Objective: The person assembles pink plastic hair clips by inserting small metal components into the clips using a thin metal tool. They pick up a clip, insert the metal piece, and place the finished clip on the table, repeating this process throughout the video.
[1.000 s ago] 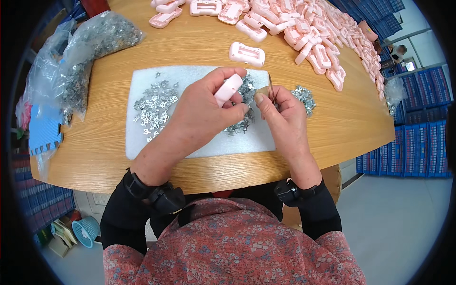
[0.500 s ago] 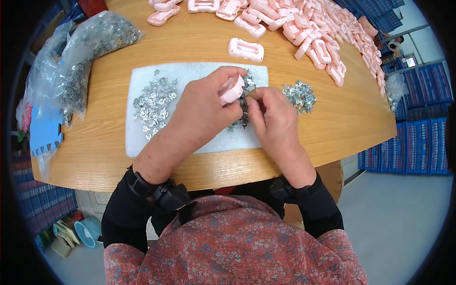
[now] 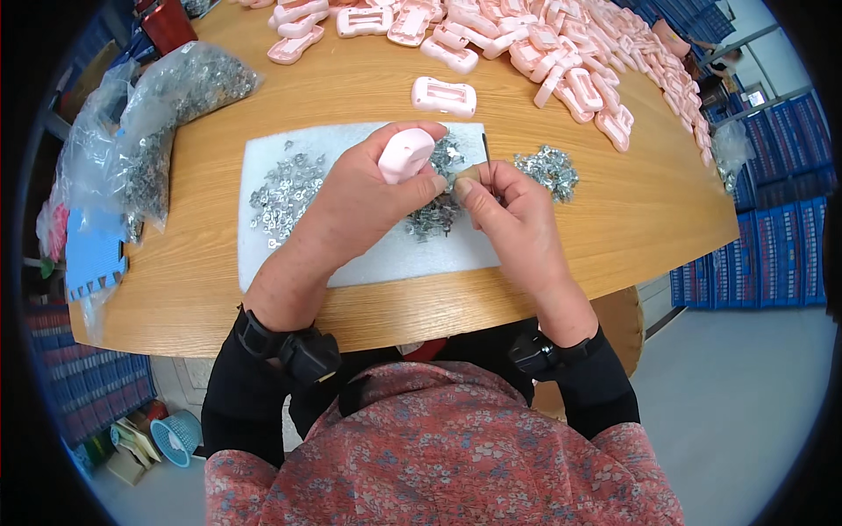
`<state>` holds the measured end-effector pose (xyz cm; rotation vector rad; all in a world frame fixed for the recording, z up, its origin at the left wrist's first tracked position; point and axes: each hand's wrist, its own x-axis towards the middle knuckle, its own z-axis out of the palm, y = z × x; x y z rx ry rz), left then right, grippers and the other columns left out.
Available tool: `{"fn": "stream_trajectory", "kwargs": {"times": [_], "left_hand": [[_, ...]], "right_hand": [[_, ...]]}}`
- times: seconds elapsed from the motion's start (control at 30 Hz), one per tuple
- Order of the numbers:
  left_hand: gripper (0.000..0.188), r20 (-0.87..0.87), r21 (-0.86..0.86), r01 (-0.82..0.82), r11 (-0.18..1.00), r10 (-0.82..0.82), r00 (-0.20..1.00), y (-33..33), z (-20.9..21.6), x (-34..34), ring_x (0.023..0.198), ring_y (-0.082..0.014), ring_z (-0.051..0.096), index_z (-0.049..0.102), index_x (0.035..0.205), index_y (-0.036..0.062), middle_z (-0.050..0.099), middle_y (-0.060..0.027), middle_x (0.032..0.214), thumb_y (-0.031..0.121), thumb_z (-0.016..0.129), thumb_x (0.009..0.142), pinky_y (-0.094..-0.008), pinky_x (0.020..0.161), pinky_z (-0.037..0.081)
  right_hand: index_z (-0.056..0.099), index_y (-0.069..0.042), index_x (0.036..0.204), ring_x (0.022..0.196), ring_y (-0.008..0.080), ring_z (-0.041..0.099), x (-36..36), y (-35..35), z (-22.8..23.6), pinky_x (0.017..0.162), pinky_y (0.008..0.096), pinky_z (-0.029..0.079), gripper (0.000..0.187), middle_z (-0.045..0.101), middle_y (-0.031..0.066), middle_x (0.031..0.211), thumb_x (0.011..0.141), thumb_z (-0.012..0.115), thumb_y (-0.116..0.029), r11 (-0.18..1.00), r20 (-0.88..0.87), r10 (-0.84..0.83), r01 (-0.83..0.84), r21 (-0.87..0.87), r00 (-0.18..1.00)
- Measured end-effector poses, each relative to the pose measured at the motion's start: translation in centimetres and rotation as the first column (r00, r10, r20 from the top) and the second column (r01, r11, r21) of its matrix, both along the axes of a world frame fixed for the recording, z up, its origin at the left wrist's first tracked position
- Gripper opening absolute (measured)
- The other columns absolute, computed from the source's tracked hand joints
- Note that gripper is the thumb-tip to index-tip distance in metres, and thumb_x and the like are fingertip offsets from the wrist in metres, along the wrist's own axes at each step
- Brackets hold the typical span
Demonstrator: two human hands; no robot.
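My left hand (image 3: 368, 180) is closed around a pale pink plastic casing (image 3: 407, 155), raised above the white foam pad (image 3: 364, 270). Close by on the right, my right hand (image 3: 513, 206) pinches a thin dark tool (image 3: 488, 151) whose slim end points away from me; its exact kind is unclear. Beneath and between the hands lies a heap of small metal pieces (image 3: 430, 221), partly hidden by them. More flat metal clips (image 3: 285, 195) are scattered over the pad's left side. Just beyond the pad, a single pink casing (image 3: 444, 96) rests on the wood.
A large pile of pink casings (image 3: 561, 53) covers the far side of the wooden table (image 3: 649, 215). Another small heap of metal pieces (image 3: 547, 172) sits right of the pad. Clear bags of metal parts (image 3: 167, 123) stand at the left, near a blue foam mat (image 3: 95, 250).
The pink casing has turned in my left hand, showing its smooth rounded side. My right hand has drawn slightly away from it, and the thin tool now points away from me.
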<state>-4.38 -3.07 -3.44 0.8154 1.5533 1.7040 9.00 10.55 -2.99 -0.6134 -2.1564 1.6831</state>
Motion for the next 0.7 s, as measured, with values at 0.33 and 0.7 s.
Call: {"fn": "stream_trajectory", "kwargs": {"times": [0.33,0.7], "left_hand": [[0.043,0.149,0.005,0.113,0.994,-0.113,0.982,0.15,0.29,-0.03,0.074,-0.0073,0.055,0.057,0.129,0.0039,0.058,0.0015,0.088,0.009,0.067,0.088,-0.0214,0.066,0.046],[0.046,0.225,0.02,0.133,0.991,-0.134,0.965,-0.11,0.58,-0.14,0.077,-0.0088,0.059,0.056,0.131,0.0038,0.064,-0.002,0.094,0.009,0.067,0.087,-0.022,0.071,0.049]], "right_hand": [[0.062,-0.002,0.092,0.063,0.0031,0.046,0.17,0.28,0.83,0.056,0.0214,0.039,0.021,0.055,-0.0045,0.072,0.096,0.063,-0.022,0.967,0.061,0.078,-0.061,-0.247,0.995],[0.063,0.002,0.091,0.067,0.0042,0.046,0.42,-0.29,0.41,0.06,0.0224,0.04,0.02,0.056,-0.003,0.073,0.095,0.063,-0.018,1.0,-0.03,0.002,-0.002,0.02,1.0]]}}
